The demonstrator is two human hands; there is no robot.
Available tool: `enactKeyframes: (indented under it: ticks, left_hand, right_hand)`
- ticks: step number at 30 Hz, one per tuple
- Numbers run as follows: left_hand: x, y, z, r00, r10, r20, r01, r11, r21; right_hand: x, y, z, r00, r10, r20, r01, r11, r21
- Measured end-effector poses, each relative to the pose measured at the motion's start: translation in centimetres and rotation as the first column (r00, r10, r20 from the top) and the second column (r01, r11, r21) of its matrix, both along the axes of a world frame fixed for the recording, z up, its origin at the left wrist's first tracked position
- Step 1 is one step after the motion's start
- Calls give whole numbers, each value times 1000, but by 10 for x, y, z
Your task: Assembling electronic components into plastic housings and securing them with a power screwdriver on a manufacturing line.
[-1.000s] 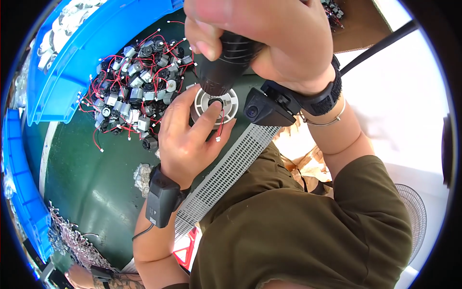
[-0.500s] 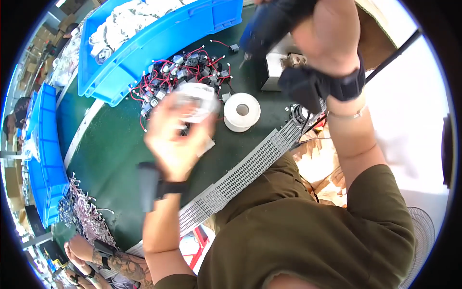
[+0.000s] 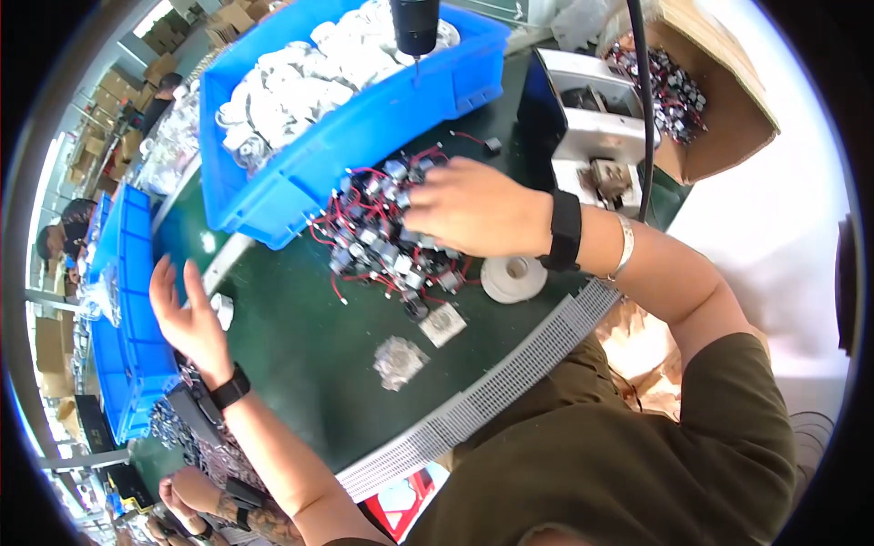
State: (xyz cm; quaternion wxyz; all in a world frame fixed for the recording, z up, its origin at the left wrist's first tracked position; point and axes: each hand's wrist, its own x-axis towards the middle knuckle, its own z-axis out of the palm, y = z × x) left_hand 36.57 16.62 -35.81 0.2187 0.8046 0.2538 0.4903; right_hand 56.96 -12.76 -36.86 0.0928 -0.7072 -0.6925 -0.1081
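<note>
My left hand (image 3: 189, 318) is at the left with its fingers spread, holding nothing. Close beside its fingers is a small white round part (image 3: 222, 311). My right hand (image 3: 478, 211) reaches over a pile of small grey and black parts with red wires (image 3: 373, 241). Its fingers bend down together into the pile, and their tips are partly hidden; what they pinch does not show. A white round spool-like piece (image 3: 513, 278) sits below the right wrist. A black power screwdriver (image 3: 415, 27) hangs bit-down above the blue bin, apart from both hands.
A large blue bin (image 3: 355, 123) of white parts stands behind the pile. At the right are a metal fixture box (image 3: 592, 136) and a cardboard box (image 3: 737, 136) of wired parts. A square white piece (image 3: 443, 325) and a crumpled clear piece (image 3: 399, 362) lie nearby. Co-workers' hands (image 3: 191, 496) are lower left.
My right hand has let go of the screwdriver and come down to the pile. My left hand has moved left and opened, releasing the white part. The view has shifted.
</note>
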Motion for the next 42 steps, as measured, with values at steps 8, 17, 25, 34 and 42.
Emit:
enactKeyframes:
  ticks: [8,17,25,34,42]
  left_hand:
    - [185,0,55,758,-340,-557,463,881,93]
    - [214,1,57,554,-163,-816,753,516,408]
    - [119,-63,77,697,-613,-372,636,768,-74]
    - [87,-219,4,334,-773,-540,776,550,-308]
    - [85,-229,-31,420,-781,-462,834,533,-144]
  right_hand:
    - [5,9,10,977,127,-172,-125,992,23]
    - [-1,-16,39,783,36,-621,22,996,86]
    - [-16,-83,34,593,20,-805,279,933,229]
    - [-16,-108,17,455,95,-885,414,857,305]
    - [-23,-120,3,543,-7,-840,305,933,189]
